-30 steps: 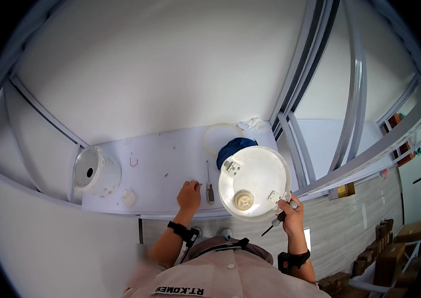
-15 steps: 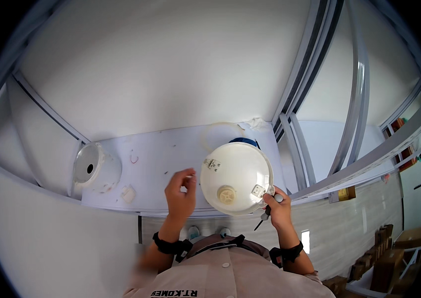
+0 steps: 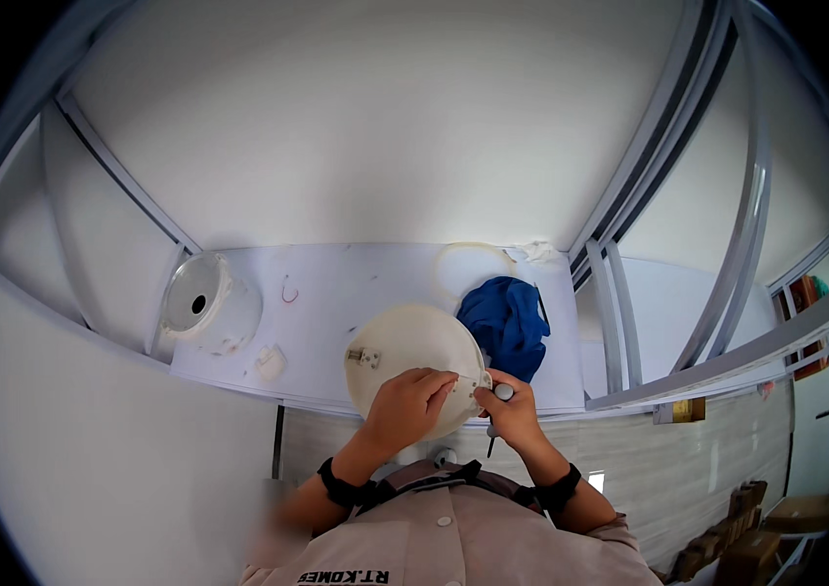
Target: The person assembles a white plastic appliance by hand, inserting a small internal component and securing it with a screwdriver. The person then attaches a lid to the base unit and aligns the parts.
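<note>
A round white disc-shaped fixture base (image 3: pixel 404 352) with a small metal clip on it is tilted up over the near edge of the white ledge (image 3: pixel 336 293). My left hand (image 3: pixel 412 405) lies across its lower face and grips it. My right hand (image 3: pixel 510 410) holds the disc's right rim and also carries a screwdriver (image 3: pixel 495 422) with a pale knob handle, its shaft pointing down. A crumpled blue cloth (image 3: pixel 507 324) lies just behind the disc, to the right.
A white cylindrical lamp housing (image 3: pixel 201 305) with a dark hole stands at the ledge's left end. A small white piece (image 3: pixel 270 362) lies near it, a thin white ring (image 3: pixel 473 266) at the back. Metal window frames (image 3: pixel 629 293) rise at right.
The disc has been lifted off the ledge and tilted toward me. My left hand moved from the ledge onto the disc, and both hands drew closer together.
</note>
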